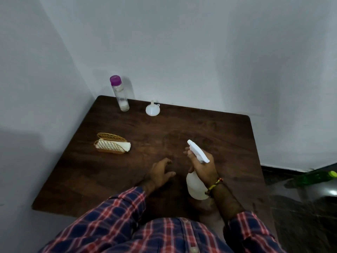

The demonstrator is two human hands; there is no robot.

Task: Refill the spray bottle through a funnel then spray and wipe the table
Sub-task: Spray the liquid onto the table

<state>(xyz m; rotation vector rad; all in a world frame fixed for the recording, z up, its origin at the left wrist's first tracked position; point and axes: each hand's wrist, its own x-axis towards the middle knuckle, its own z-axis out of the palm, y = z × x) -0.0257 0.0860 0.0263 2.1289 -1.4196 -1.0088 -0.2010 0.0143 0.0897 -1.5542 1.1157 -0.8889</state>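
My right hand [202, 166] grips the neck of a white spray bottle [196, 185], held above the dark wooden table [209, 128] with its nozzle pointing away and to the left. My left hand [160, 173] hovers just left of the bottle, fingers loosely curled and holding nothing. A white funnel [152, 109] lies upside down near the table's far edge. Left of the funnel stands a clear bottle with a purple cap [119, 93]. An orange napkin holder [111, 145] with white tissues in it sits on the left side.
Grey walls close in behind the table and on its left. A green bottle with a yellow cap [317, 178] lies on the dark floor at the right.
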